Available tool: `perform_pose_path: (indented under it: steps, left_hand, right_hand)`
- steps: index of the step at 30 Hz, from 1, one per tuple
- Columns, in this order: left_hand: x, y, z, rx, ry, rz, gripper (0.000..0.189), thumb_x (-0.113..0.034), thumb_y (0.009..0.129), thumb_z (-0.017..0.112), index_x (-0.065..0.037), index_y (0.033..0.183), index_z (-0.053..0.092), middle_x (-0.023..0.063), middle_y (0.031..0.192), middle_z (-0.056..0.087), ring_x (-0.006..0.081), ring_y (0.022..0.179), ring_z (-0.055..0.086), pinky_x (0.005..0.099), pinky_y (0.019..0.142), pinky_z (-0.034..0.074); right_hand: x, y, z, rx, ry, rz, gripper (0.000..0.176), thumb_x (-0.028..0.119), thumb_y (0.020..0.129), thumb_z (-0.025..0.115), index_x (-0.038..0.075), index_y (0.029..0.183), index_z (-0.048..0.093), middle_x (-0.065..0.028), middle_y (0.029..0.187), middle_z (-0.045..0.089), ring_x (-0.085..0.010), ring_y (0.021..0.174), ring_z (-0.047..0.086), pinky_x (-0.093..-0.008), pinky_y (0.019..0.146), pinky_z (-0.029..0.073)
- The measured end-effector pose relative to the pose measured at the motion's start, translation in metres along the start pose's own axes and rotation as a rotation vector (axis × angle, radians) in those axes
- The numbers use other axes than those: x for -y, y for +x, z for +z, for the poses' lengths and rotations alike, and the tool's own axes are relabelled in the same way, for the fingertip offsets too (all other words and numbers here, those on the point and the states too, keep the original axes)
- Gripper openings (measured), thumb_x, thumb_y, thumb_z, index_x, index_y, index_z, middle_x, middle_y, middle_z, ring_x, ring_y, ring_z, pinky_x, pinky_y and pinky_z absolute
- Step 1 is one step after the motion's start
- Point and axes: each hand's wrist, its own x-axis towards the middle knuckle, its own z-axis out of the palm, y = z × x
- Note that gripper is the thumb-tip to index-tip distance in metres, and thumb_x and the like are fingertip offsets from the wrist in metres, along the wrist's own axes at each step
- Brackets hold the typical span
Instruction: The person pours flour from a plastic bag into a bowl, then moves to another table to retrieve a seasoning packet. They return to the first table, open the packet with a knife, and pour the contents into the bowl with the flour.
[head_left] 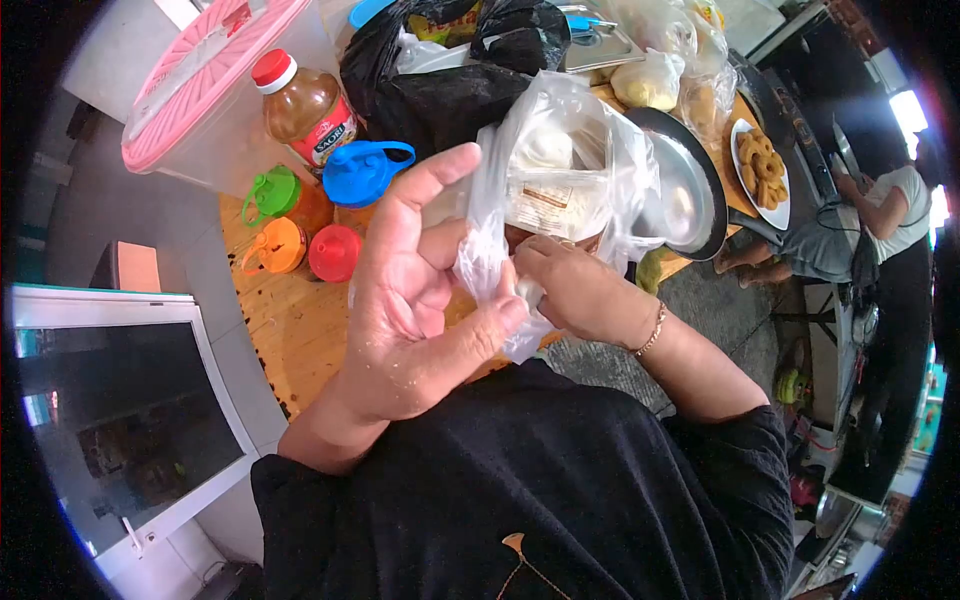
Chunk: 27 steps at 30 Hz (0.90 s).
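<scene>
A clear plastic bag [565, 130] is held up in front of me, with a small packet bearing brown print [556, 205] and something white inside. My left hand [405, 300] grips the bag's left edge, its index finger stretched upward and its thumb pointing across the plastic. Crumbs cling to the palm. My right hand [585, 290], with a bracelet at the wrist, is closed on the lower part of the bag close to the left thumb. Its fingertips are partly hidden.
On the wooden table [300, 345] stand a sauce bottle [308, 110], several colored-lid bottles, including a blue one [362, 172], and a black bag [440, 90]. A pan [685, 190] and a plate of brown rings [762, 178] are at right. Another person [880, 215] sits beyond.
</scene>
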Motion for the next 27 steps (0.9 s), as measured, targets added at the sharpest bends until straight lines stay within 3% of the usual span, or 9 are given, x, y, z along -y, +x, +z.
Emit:
perform_pose_path:
  steps: [1,4,6,8,11,17,19,22,27]
  left_hand:
    - [0.002,0.002,-0.001,-0.007,0.013,0.033,0.082,0.01,0.08,0.06,-0.004,0.145,0.013,0.0116,0.104,0.06,0.0119,0.093,0.058,0.0271,0.085,0.05]
    - [0.003,0.004,0.01,-0.126,-0.051,0.055,0.089,0.003,0.079,0.062,-0.003,0.148,0.006,0.0165,0.106,0.061,0.0119,0.082,0.062,0.0255,0.067,0.054]
    - [0.001,0.006,0.013,-0.11,-0.008,0.058,0.092,0.005,0.08,0.061,-0.006,0.148,0.001,0.0235,0.123,0.055,0.0122,0.084,0.062,0.0256,0.071,0.055]
    - [0.003,0.008,0.019,-0.105,-0.002,0.081,0.094,0.006,0.08,0.061,-0.007,0.149,-0.001,0.0263,0.131,0.05,0.0129,0.087,0.062,0.0257,0.073,0.055]
    - [0.005,0.008,0.017,-0.022,0.02,0.086,0.096,0.012,0.08,0.058,-0.009,0.149,-0.004,0.0286,0.137,0.042,0.0113,0.097,0.059,0.0213,0.077,0.05]
    - [0.012,0.012,0.021,-0.086,0.068,0.162,0.097,0.013,0.078,0.059,-0.007,0.149,-0.005,0.0311,0.137,0.041,0.01,0.098,0.058,0.0199,0.074,0.05]
    - [0.013,0.012,0.024,-0.08,0.06,0.159,0.099,0.01,0.078,0.062,-0.009,0.149,-0.003,0.0302,0.138,0.041,0.017,0.11,0.056,0.0252,0.079,0.053]
    - [0.016,0.016,0.029,-0.063,0.061,0.163,0.1,0.008,0.077,0.064,-0.009,0.149,-0.003,0.0304,0.138,0.04,0.0211,0.116,0.054,0.0278,0.081,0.055]
    - [0.017,0.021,0.034,-0.077,0.045,0.169,0.101,0.008,0.076,0.064,-0.01,0.149,-0.003,0.0311,0.139,0.038,0.0225,0.118,0.053,0.0275,0.078,0.056]
  right_hand:
    - [0.0,-0.002,-0.006,0.003,0.004,-0.018,0.034,0.004,0.073,0.061,0.005,0.107,0.058,-0.0148,0.108,0.058,-0.0346,0.1,0.06,-0.0435,0.087,0.048]
    - [0.006,-0.004,-0.034,-0.144,0.087,-0.054,0.031,0.005,0.071,0.064,0.004,0.101,0.059,-0.0165,0.106,0.057,-0.0346,0.102,0.057,-0.0432,0.088,0.047]
    - [0.009,0.003,-0.057,-0.41,0.096,-0.057,0.024,0.006,0.072,0.064,0.001,0.094,0.059,-0.0178,0.101,0.058,-0.036,0.102,0.055,-0.0431,0.089,0.045]
    - [0.011,0.007,-0.073,-0.507,-0.214,-0.032,0.034,0.004,0.072,0.064,0.001,0.105,0.06,-0.0188,0.106,0.059,-0.0376,0.104,0.055,-0.0413,0.09,0.045]
    - [-0.015,0.014,-0.056,-0.39,-0.36,0.158,0.025,0.004,0.073,0.063,0.001,0.097,0.06,-0.0171,0.099,0.057,-0.0376,0.099,0.054,-0.0422,0.087,0.045]
    - [-0.007,-0.02,-0.044,-0.291,-0.263,0.019,0.014,0.001,0.069,0.061,0.002,0.082,0.057,-0.0124,0.09,0.052,-0.0338,0.089,0.054,-0.0415,0.078,0.047]
    - [-0.001,-0.031,-0.045,-0.263,-0.27,-0.036,0.013,0.003,0.068,0.061,0.002,0.081,0.057,-0.011,0.088,0.051,-0.0318,0.089,0.054,-0.0404,0.075,0.048]
    - [0.0,-0.041,-0.053,-0.138,-0.299,-0.032,0.013,0.005,0.074,0.061,0.002,0.086,0.06,-0.0127,0.092,0.053,-0.0324,0.092,0.055,-0.0405,0.079,0.048]
    - [-0.01,-0.034,-0.077,-0.094,-0.003,-0.03,0.018,0.016,0.085,0.057,-0.002,0.086,0.059,-0.0181,0.088,0.055,-0.0356,0.091,0.055,-0.0449,0.081,0.046]
